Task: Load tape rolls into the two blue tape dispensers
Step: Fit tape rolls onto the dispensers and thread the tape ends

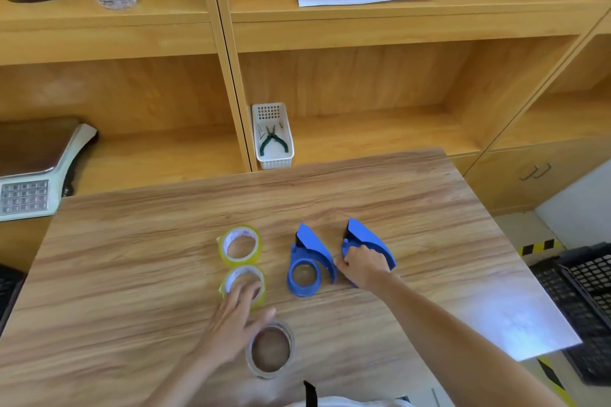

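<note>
Nearest me on the desk (132, 258) I see a clear tape roll (270, 350). My left hand (236, 317) hovers with fingers spread over a blurred yellowish roll (246, 284); a second yellowish roll (240, 245) lies beyond. My right hand (362, 266) has its grip closed on the right blue dispenser (367, 238), hiding its hub; the left dispenser (309, 261) lies empty.

Left hand (236, 317) spread over near yellow tape roll (245, 286); right hand (363, 266) grips right blue dispenser (367, 238). Left dispenser (309, 261) empty on table (132, 258).
</note>
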### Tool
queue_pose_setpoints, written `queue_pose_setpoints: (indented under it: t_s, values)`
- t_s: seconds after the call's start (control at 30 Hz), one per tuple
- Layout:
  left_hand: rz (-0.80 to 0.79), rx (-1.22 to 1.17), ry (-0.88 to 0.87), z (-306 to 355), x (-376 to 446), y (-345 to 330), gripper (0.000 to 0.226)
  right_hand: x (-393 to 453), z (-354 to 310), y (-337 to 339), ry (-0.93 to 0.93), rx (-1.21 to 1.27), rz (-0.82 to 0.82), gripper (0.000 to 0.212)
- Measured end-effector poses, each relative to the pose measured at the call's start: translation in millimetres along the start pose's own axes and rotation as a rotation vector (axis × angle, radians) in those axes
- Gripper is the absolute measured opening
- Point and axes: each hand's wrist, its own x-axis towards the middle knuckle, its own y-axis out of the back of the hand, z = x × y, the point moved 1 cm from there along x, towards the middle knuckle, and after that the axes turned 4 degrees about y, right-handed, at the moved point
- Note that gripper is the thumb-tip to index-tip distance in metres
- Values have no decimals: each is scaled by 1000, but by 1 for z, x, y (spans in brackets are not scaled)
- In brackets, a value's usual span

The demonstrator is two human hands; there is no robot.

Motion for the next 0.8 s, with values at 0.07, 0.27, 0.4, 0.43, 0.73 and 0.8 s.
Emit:
queue_pose_setpoints:
  t_s: [0.07,0.27,0.4,0.43,0.73,0.8]
  values:
    - [45,51,22,-8,20,5,47,2,1,1,3,5,-18,51]
    - [-163,468,7,-17,44,5,38,9,5,-1,26,55,-86,54]
    - [-39,548,-55,-6,37,9,40,12,5,-1,41,75,-110,53]
    - [-3,546,-69,-2,36,12,38,12,5,-1,44,68,-104,53]
    - [78,407,-372,64,54,19,15,20,4,-1,41,41,-3,37]
    - [45,417,-402,77,62,13,12,23,3,-3,43,35,21,33]
